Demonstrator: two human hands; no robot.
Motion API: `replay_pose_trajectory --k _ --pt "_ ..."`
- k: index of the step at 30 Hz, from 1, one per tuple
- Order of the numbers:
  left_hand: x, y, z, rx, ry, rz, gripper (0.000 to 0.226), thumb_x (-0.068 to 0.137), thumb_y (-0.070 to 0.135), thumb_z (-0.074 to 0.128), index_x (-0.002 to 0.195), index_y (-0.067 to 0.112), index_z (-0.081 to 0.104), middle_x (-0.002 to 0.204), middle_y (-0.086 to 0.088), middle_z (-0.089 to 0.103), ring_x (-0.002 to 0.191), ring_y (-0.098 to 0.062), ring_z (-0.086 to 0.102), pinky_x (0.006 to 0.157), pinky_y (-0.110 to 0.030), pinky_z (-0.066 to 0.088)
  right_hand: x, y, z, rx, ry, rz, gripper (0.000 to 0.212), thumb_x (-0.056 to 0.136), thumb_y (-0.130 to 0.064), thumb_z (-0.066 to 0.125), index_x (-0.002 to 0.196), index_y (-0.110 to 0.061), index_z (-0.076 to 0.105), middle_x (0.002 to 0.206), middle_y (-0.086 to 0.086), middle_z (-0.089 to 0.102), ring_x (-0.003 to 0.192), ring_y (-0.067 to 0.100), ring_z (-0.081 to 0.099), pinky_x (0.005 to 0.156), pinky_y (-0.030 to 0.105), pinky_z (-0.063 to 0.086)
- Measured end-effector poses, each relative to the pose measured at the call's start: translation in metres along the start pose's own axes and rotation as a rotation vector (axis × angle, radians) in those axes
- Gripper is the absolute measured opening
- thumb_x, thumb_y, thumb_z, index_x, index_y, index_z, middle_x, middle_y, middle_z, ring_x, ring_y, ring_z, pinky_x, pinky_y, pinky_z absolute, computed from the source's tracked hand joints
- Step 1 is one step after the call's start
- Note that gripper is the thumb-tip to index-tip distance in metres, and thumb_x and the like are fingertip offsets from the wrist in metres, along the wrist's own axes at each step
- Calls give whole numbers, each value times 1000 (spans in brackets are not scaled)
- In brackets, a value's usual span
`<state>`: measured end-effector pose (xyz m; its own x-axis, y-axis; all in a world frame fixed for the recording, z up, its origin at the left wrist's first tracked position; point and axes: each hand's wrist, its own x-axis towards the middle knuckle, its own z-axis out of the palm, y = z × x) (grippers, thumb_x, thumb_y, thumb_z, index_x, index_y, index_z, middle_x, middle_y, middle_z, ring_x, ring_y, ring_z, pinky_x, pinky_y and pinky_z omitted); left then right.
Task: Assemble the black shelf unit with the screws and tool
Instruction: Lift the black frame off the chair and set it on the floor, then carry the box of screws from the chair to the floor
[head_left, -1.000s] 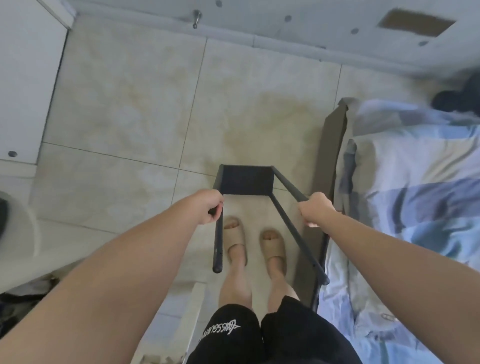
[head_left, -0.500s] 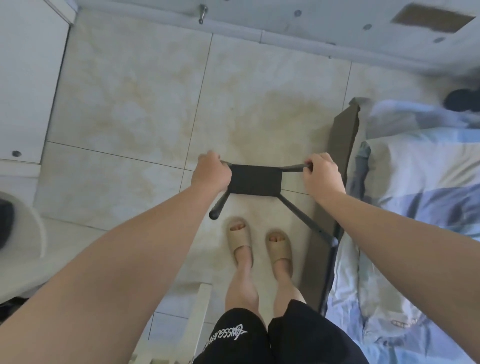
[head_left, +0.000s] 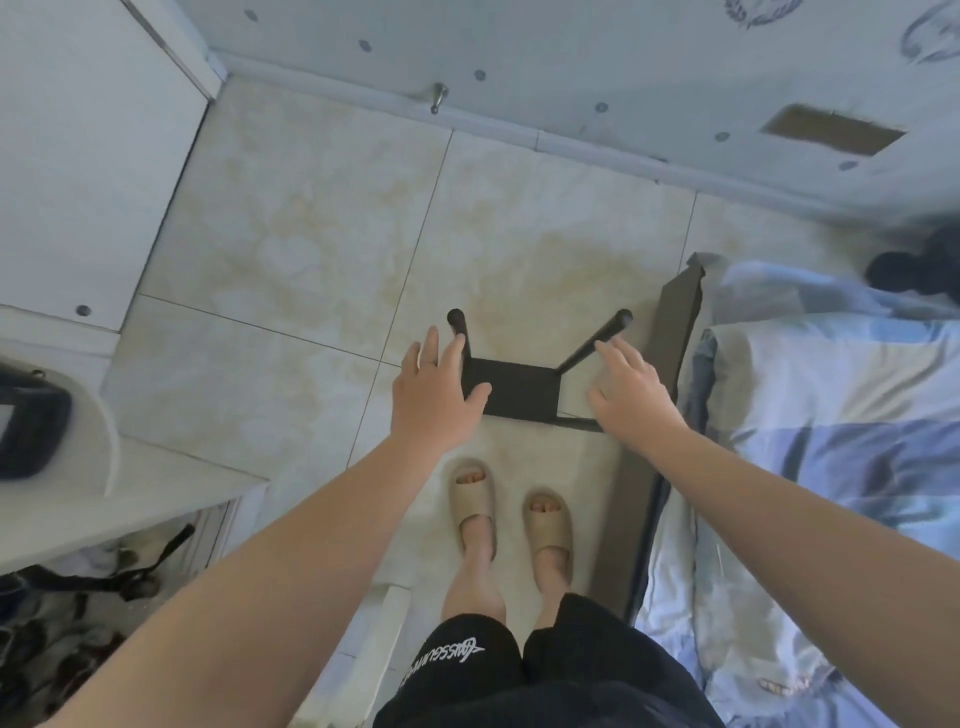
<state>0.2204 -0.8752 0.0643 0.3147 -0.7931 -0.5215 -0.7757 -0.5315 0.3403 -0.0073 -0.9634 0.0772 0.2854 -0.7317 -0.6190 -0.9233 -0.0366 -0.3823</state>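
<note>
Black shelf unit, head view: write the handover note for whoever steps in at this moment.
Left hand: open, fingers spread, by the unit's left leg; I cannot tell if it touches.
Right hand: open, fingers beside the right leg; grips nothing.
Black shelf unit: on the tiled floor ahead of the person's feet, next to the bed, two legs pointing away.
Done: panel and legs appear joined.
Left: screws and tool are not in view; find them, then probably check and tighten the joints.
</note>
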Motion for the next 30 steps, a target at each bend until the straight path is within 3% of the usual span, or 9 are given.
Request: replay_pose_trajectory --k 4,8,12,17,23,30 --pt "-63 8 -9 -12 82 29 69 96 56 46 156 32 22 169 0 1 154 -28 -2 121 -49 13 -47 -5 -5 -146 21 -174 65 101 -32 47 159 -26 17 169 0 11 154 25 8 122 51 17" --pt "-128 9 -17 -5 191 22 68 96 61 40 156 35 19 169 1 -1 154 -29 -4 122 -53 9 -91 -9 -7 -296 78 -376 67 102 -44 46 156 -33 8 168 -4 5 155 25 -1 123 48 4" --pt "-192 5 -21 -6 292 -67 71 97 64 37 158 36 14 169 4 -8 154 -25 -12 122 -53 2 -129 -18 -13 -403 112 -575 72 101 -48 45 157 -35 1 168 -6 0 155 26 -6 116 44 -10" --pt "-266 3 -30 -25 404 -176 75 95 69 32 159 35 13 168 4 -8 154 -25 -15 122 -53 -1 -164 -54 -23 -484 55 -791 73 102 -52 39 159 -36 -3 168 -8 -9 155 23 -14 117 43 -16" --pt "-341 -9 -61 -25 614 -308 77 91 75 20 159 39 9 168 9 -10 152 -17 -23 122 -50 -8 -218 -128 -21 -508 39 -1113 70 102 -50 38 162 -32 6 170 -5 -4 156 24 -12 123 46 -8" --pt "-441 -55 -90 -47 886 -478 76 92 73 25 159 38 12 169 8 -2 153 -18 -18 123 -48 -8 -299 -211 17 -501 51 -1493 69 100 -43 48 161 -25 21 170 -1 11 157 28 3 124 51 8"
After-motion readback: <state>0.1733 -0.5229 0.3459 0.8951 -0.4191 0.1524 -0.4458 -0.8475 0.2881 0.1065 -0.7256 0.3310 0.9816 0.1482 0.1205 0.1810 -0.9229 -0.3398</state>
